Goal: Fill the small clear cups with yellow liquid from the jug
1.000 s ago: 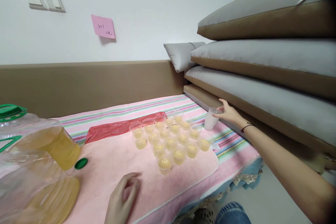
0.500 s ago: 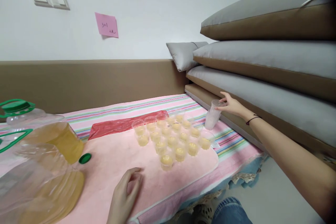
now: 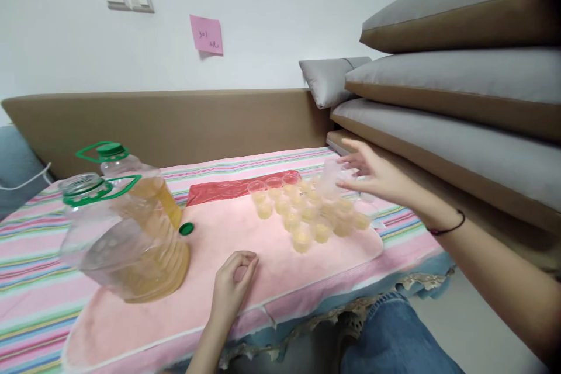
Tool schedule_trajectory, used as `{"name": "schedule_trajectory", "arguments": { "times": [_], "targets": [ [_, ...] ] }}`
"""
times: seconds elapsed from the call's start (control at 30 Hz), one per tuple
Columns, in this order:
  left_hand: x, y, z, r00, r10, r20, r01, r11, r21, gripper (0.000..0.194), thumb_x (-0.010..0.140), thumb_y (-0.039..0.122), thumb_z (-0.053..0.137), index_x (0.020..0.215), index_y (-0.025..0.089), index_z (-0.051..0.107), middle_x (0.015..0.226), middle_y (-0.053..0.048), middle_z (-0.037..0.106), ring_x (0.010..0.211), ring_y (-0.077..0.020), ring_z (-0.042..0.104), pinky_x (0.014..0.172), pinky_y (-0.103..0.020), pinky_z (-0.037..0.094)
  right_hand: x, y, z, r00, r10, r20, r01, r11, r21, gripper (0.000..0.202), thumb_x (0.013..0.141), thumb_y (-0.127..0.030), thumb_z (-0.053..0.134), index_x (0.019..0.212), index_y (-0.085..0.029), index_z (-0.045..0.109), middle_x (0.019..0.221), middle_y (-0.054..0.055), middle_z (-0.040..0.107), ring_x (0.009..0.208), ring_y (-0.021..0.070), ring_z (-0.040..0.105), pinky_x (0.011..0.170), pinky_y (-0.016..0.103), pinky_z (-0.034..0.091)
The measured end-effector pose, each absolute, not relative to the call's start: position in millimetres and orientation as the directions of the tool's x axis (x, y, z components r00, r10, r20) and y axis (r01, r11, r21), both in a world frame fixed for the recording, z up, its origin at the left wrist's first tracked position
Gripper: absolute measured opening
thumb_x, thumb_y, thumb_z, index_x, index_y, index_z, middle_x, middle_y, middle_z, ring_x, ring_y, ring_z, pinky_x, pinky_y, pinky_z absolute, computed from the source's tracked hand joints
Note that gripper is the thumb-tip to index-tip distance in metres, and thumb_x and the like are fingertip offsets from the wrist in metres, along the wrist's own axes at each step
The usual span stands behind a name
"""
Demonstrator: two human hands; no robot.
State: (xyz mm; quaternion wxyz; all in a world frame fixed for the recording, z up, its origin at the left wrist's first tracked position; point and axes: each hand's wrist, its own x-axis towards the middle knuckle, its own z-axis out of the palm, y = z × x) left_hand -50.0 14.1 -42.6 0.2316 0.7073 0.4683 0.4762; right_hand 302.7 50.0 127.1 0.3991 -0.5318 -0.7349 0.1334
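Translucent cup and surroundings: front jug and rear jug, both part-full, upright left of the left hand's fingers, likely stood so against spills. Those fingers curled narrow, nothing visible in them. Filled cups between them and the right hand's fingers, packed close, probably for short reach. Cup itself: blurred, at right fingertips, apparently pinched against thumb. Green cap: left of left fingers, probably off front jug's open neck.
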Motion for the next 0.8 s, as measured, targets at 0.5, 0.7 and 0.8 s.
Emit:
{"name": "schedule_trajectory", "arguments": {
  "times": [0.5, 0.7, 0.8],
  "targets": [
    [-73, -6, -41, 0.027, 0.899, 0.436, 0.458, -0.399, 0.794, 0.023, 0.093, 0.030, 0.042, 0.101, 0.020, 0.061, 0.098, -0.007, 0.071, 0.083, -0.0169, 0.068, 0.077, -0.031, 0.052, 146, 16, 18, -0.406, 0.854, 0.326, 0.646, 0.521, -0.558, 0.076, 0.072, -0.036, 0.074, 0.139, -0.029, 0.039, 0.133, 0.012, 0.056, 0.129, 0.0326, 0.047, 0.112, 0.062, 0.020],
    [-80, -8, -42, -0.014, 0.894, 0.448, 0.461, -0.391, 0.796, 0.022, 0.094, 0.027, 0.040, 0.106, 0.019, 0.057, 0.103, -0.008, 0.070, 0.083, -0.0158, 0.068, 0.078, -0.031, 0.052, 144, 15, 4, -0.392, 0.872, 0.293, 0.722, 0.489, -0.489, 0.072, 0.072, -0.038, 0.073, 0.137, -0.025, 0.043, 0.128, 0.013, 0.061, 0.138, 0.0382, 0.033, 0.111, 0.066, 0.010],
    [-83, -9, -42, -0.023, 0.886, 0.462, 0.465, -0.400, 0.790, 0.022, 0.094, 0.027, 0.041, 0.108, 0.020, 0.056, 0.104, -0.008, 0.070, 0.083, -0.0155, 0.069, 0.076, -0.030, 0.052, 145, 15, -1, -0.386, 0.877, 0.285, 0.737, 0.479, -0.476, 0.074, 0.072, -0.039, 0.073, 0.138, -0.026, 0.041, 0.127, 0.012, 0.061, 0.137, 0.0394, 0.032, 0.110, 0.067, 0.011]
  ]
}}
